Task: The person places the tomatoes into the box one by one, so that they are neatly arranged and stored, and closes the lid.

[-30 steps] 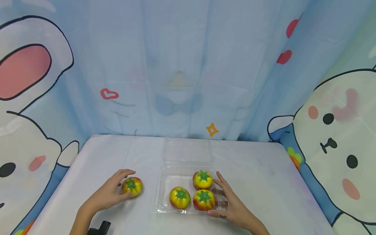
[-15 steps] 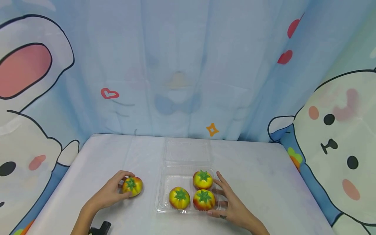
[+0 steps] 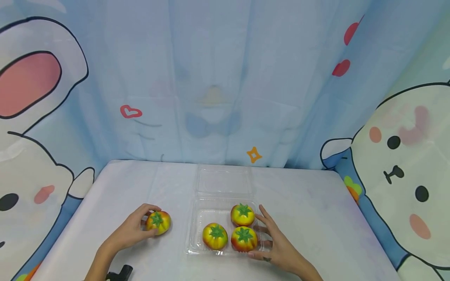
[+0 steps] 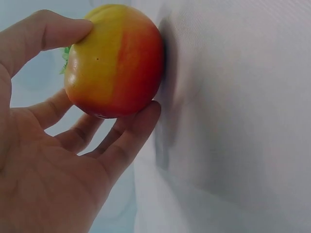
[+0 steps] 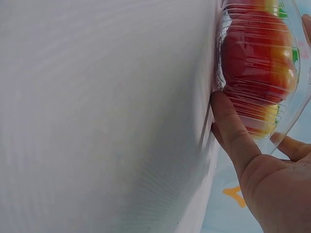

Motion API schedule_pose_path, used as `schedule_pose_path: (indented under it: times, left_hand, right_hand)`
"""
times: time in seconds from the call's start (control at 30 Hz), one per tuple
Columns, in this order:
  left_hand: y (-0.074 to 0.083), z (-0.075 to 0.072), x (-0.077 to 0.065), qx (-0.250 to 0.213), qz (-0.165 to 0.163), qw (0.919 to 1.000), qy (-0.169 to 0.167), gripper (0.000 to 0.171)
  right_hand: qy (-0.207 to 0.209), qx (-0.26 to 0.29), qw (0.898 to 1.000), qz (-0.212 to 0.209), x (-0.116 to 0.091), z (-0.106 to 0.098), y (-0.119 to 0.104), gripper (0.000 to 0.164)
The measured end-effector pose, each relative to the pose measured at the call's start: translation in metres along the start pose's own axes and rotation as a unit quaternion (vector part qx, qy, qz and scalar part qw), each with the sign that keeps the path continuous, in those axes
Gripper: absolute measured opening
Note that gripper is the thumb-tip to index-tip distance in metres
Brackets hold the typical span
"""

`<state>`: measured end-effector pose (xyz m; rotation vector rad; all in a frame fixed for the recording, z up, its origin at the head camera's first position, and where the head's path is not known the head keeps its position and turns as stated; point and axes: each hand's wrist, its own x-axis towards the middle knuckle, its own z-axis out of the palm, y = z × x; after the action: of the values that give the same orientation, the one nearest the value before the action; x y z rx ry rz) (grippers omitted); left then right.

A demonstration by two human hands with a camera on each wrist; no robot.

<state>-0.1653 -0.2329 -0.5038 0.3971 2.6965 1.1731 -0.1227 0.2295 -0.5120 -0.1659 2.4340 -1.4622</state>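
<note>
My left hand [image 3: 131,230] holds a red-and-yellow tomato [image 3: 158,223] with a green star-shaped top, left of the box. In the left wrist view, the thumb lies on one side of this tomato [image 4: 116,63] and the fingers on the other; it sits at the white surface. An open clear plastic box [image 3: 198,218] contains three similar tomatoes, one at front left [image 3: 215,236] and two along the right. My right hand [image 3: 277,246] grips the box's right side, thumb near the front corner. The right wrist view shows fingertips low against its ribbed wall [image 5: 257,63].
The box's clear lid [image 3: 225,181] lies folded back towards the far table edge. A black object [image 3: 120,273] is beside the left forearm. Blue curtains [image 3: 214,58] with cartoon prints stand behind the white table [image 3: 299,210].
Over the last second, my left hand's fingers have closed in on the tomato. The right hand and the box have kept their place.
</note>
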Motion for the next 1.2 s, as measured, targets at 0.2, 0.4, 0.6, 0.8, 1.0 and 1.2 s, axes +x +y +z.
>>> schedule_pose_path:
  times: [0.2,0.4,0.6,0.8,1.0,1.2]
  left_hand:
    - [0.005,0.0,0.002,0.011,0.007,0.9998,0.015,0.055]
    - [0.018,0.001,0.007,-0.006,0.026,0.9991,0.033,0.054]
    - [0.03,0.002,0.013,-0.033,0.057,0.9959,0.062,0.056]
    - [0.041,0.006,0.021,-0.05,0.067,0.9948,0.058,0.056]
    - [0.059,0.012,0.033,-0.063,0.09,0.9935,0.03,0.055]
    - [0.076,0.023,0.048,-0.081,0.117,0.9897,-0.014,0.055]
  right_hand:
    - [0.001,0.001,1.0,0.001,0.0,0.0,0.002,0.117]
    - [0.001,0.002,1.0,0.002,0.0,-0.001,0.001,0.119]
    - [0.001,-0.002,1.0,-0.002,0.001,0.0,0.002,0.117]
    - [0.001,0.001,1.0,-0.007,0.0,0.001,0.003,0.116]
    - [0.003,-0.006,1.0,-0.007,0.001,0.001,0.002,0.115]
    - [-0.001,-0.005,1.0,-0.011,0.0,0.0,0.001,0.118]
